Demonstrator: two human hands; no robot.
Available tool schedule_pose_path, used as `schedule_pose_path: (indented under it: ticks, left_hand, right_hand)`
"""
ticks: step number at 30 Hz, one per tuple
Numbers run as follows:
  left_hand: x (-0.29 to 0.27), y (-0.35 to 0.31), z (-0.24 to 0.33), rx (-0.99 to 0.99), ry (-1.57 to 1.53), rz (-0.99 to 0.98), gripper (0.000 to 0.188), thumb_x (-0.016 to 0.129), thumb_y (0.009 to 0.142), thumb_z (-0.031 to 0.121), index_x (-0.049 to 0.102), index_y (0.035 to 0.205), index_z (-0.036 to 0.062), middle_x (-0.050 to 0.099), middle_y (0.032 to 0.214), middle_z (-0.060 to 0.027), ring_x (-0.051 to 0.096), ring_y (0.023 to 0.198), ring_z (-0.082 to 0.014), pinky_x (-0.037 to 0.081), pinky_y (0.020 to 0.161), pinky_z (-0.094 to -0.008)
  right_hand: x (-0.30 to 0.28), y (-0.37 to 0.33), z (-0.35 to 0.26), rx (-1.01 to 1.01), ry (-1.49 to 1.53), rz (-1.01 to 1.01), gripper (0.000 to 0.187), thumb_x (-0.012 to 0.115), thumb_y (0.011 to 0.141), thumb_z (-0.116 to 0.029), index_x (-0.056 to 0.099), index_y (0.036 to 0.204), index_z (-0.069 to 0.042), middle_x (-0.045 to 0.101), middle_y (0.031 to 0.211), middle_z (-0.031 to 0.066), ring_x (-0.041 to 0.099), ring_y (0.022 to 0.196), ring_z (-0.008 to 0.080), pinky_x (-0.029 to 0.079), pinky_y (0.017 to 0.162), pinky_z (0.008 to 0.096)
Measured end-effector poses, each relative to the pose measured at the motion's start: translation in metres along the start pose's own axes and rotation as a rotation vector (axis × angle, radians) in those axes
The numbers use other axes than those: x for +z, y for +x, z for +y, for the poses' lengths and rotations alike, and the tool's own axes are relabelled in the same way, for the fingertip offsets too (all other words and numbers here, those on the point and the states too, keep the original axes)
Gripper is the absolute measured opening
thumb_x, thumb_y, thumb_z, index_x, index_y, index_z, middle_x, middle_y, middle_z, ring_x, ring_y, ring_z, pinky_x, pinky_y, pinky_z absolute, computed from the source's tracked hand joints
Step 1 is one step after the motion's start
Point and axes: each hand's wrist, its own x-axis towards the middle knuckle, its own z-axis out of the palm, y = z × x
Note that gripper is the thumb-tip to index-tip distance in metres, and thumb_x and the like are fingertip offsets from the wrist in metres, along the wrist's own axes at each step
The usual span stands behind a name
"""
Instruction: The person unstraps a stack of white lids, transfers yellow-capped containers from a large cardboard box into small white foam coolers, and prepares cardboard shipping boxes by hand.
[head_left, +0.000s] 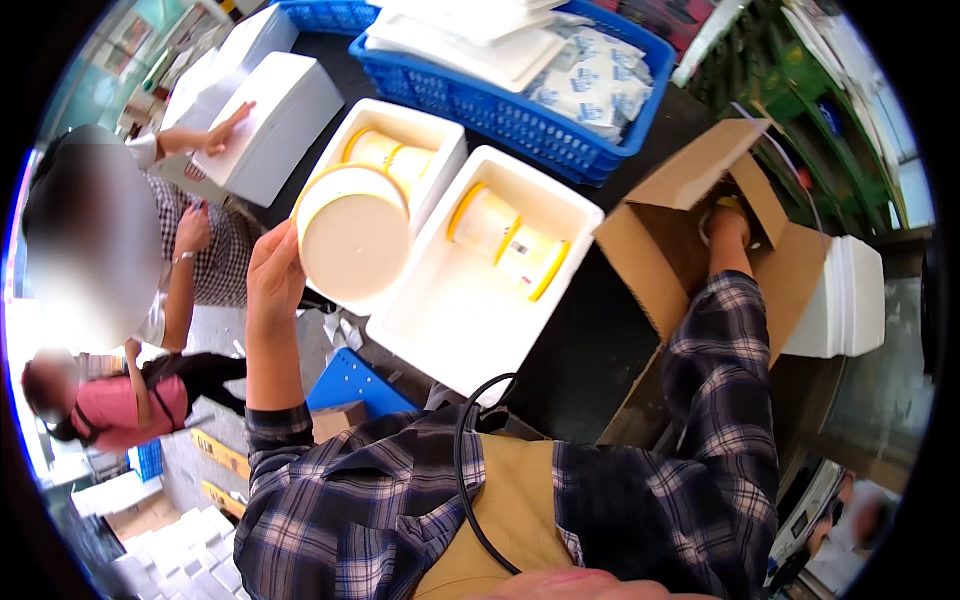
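My left hand (273,278) is closed on the edge of a round white tub (356,250) with a yellow rim, tilted above the left foam box (452,140). Yellow-rimmed tubs (385,155) lie inside that box. In the white foam box (470,345) beside it, two more white tubs (508,242) with yellow rims lie on their sides, end to end. My right hand (728,226) reaches deep into an open cardboard box (648,250). Its fingers are closed by something yellow, mostly hidden, which I cannot make out.
Behind the foam boxes stands a blue basket (480,110) with white foam lids (460,50) and printed white packs (595,85). A co-worker's hand rests on a closed foam box (285,125) at left. Another foam box (850,300) stands right of the cardboard box. A black cable (462,450) hangs before me.
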Motion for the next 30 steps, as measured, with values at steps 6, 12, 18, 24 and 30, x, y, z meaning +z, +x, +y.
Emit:
schedule_pose_path:
  ticks: [6,12,18,24,30]
  left_hand:
    - [-0.058,-0.035,-0.015,-0.122,0.072,0.027,0.047,0.048,0.102,0.025,0.05,0.132,-0.0104,0.066,0.116,-0.0105,0.065,0.102,-0.0134,0.049,0.089,-0.0259]
    - [-0.005,-0.002,-0.026,-0.206,0.254,-0.091,0.039,0.05,0.102,0.022,0.052,0.136,0.0026,0.062,0.117,-0.0036,0.06,0.101,-0.0092,0.049,0.086,-0.0241]
    - [0.02,0.027,-0.046,-0.169,0.459,-0.431,0.035,0.046,0.104,0.016,0.053,0.136,0.0052,0.064,0.108,-0.0049,0.059,0.089,-0.0096,0.051,0.076,-0.0245]
    - [0.024,0.023,-0.043,-0.281,0.777,-0.591,0.035,0.05,0.099,0.016,0.056,0.13,0.0024,0.066,0.086,-0.0141,0.059,0.062,-0.0174,0.051,0.059,-0.0306]
    - [0.036,0.017,-0.037,-0.003,1.24,-0.645,0.035,0.059,0.092,0.032,0.067,0.117,0.009,0.071,0.084,-0.0161,0.069,0.081,-0.0327,0.052,0.073,-0.0434]
  right_hand:
    - [0.029,0.019,0.035,-0.11,0.046,0.17,0.034,0.054,0.094,-0.022,0.062,0.122,-0.004,0.063,0.123,0.0235,0.064,0.111,0.034,0.054,0.089,0.0433]
    - [-0.121,-0.176,0.071,-0.339,1.117,-0.05,0.025,0.055,0.097,-0.021,0.063,0.103,0.002,0.065,0.078,0.0052,0.062,0.065,0.0126,0.052,0.062,0.0269]
    - [-0.152,-0.39,0.037,-0.49,1.688,-0.075,0.033,0.055,0.097,-0.021,0.061,0.115,0.006,0.069,0.096,0.01,0.068,0.08,0.0153,0.056,0.068,0.0266]
    - [-0.067,-0.434,-0.105,-0.485,1.812,-0.309,0.02,0.06,0.095,-0.015,0.065,0.09,0.003,0.066,0.076,0.0049,0.063,0.066,0.0099,0.053,0.059,0.0236]
    - [-0.041,-0.421,-0.143,-0.359,1.67,-0.517,0.029,0.061,0.095,-0.024,0.066,0.084,0.002,0.067,0.068,0.0085,0.063,0.052,0.0146,0.053,0.053,0.0245]
